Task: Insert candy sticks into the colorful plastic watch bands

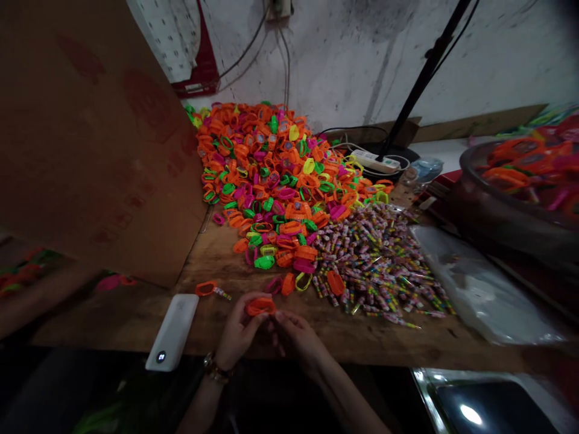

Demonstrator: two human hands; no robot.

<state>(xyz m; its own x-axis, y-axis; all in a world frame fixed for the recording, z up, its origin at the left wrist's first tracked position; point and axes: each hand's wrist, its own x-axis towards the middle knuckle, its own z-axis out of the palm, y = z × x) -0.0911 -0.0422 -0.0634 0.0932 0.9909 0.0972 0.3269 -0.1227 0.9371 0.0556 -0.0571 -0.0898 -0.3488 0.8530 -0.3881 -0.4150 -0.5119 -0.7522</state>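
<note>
My left hand point(237, 331) is closed round an orange plastic toy watch point(261, 306) at the table's front edge. At the right end of that watch, the thumb and fingers of my right hand point(296, 339) pinch together; anything small between them is hidden. Just beyond lies a large heap of orange, green, pink and yellow toy watches point(271, 175). To its right spreads a pile of small printed tubes point(380, 259) with multicoloured contents. Another orange toy watch point(206, 289) lies left of my hands, a small tube point(222, 293) against its end.
A tall cardboard box point(104, 144) stands at the left, with another person's forearm point(45, 295) beside it. A white power bank point(172, 331) lies near the front edge. Clear plastic bags point(488, 289), a full basin point(470, 163), a power strip point(375, 161) and a black pole point(420, 78) occupy the right.
</note>
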